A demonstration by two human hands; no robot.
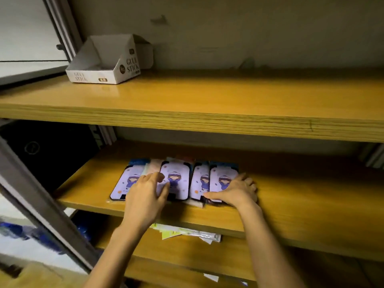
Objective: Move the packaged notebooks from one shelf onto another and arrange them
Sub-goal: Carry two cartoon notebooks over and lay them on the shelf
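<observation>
- The notebooks (176, 177) lie flat in a row on the middle shelf (301, 204), towards its left part and close to the front edge.
- Four lilac covers with a cartoon figure show, each in a clear wrapper. They overlap sideways like tiles, with their long sides running front to back.
- Paler pastel packs peek out from under and between the lilac ones at the back and at the front edge.
- The left hand (145, 194) rests on the row between the first and second lilac covers. Its fingers are spread and loosely bent with the tips on the wrappers, the thumb lies on the second cover, and it grips nothing.
- The right hand (234, 192) lies over the front right corner of the rightmost notebook. Its thumb stretches left along the front edge and its fingers bend down at the right side. I cannot tell whether it grips the pack or only presses against it.
- Both bare forearms reach up from the lower edge of the view.
- The top shelf (207, 96), also of yellow wood, carries a white "GLUE STICK" box (104, 65) at its left back, with its open side up.
- On the lower shelf (187, 254), a few flat packets (187, 233) stick out beneath the notebooks.
- A grey metal post (41, 204) slants across the left, with a dark case (52, 152) behind it.
- A stained wall (249, 28) closes the back.
</observation>
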